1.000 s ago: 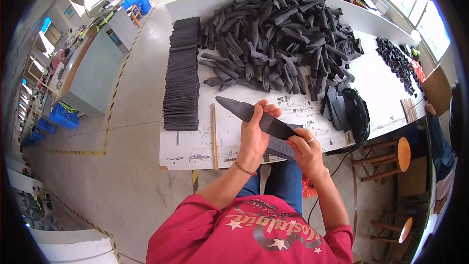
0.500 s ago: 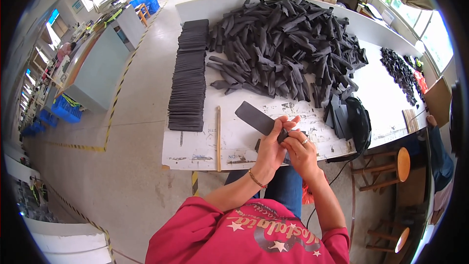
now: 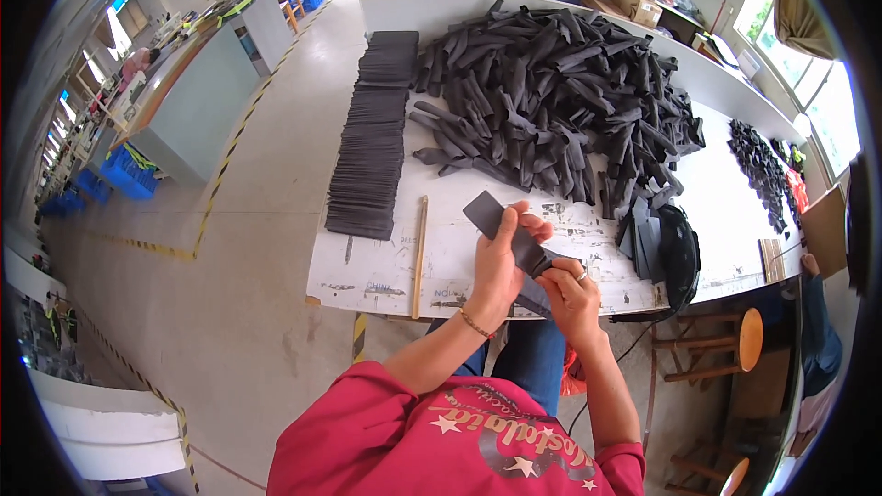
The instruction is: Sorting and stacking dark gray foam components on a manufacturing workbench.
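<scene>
A black strip (image 3: 529,254) was held between the two hands, over the near edge of the bench (image 3: 459,257). By the left grip (image 3: 496,266) it was clamped along its middle, the thumb being laid across its upper face, with the other fingers spread behind. By the right grip (image 3: 570,298) its nearer end was pinched between bunched fingertips. The rounded far end was left projecting beyond the left grip, up and to the left. Just below the hands, a second dark piece (image 3: 535,301) was partly hidden at the bench edge.

To the left of the grip, a thin wooden stick (image 3: 421,257) was laid lengthwise. Farther left and beyond it, flat black pieces were ranged in a long, tight row (image 3: 367,138). Straight beyond the grip, much of the bench was covered by a large heap (image 3: 560,96) of curled black pieces.

To the right of the grip, flat dark pieces (image 3: 649,243) were gathered beside a glossy black bag-like object (image 3: 681,262). Well apart, farther right, a smaller heap (image 3: 758,170) of black bits was spread; nearer, below the bench's right side, a wooden stool (image 3: 749,340) was seen.
</scene>
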### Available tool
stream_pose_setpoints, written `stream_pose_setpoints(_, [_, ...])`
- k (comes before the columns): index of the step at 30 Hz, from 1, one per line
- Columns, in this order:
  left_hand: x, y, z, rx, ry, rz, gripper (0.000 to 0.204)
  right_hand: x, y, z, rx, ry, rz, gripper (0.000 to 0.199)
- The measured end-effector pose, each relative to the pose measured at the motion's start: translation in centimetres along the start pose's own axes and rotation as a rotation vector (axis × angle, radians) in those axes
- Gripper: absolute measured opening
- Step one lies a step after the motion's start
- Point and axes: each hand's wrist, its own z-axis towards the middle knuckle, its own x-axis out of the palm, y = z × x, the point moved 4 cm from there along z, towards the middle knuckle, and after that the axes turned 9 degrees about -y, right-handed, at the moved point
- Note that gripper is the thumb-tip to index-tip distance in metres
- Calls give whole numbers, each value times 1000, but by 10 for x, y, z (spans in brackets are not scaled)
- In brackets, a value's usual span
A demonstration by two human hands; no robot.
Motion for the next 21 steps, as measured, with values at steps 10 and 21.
stream_pose_setpoints(10, [-2,5,-1,81,-2,-28,34,3,-1,2,57,-9,49,13])
stream_pose_setpoints(21, [-5,10,2,80,-28,-60,34,6,-2,3,94,13,59,12])
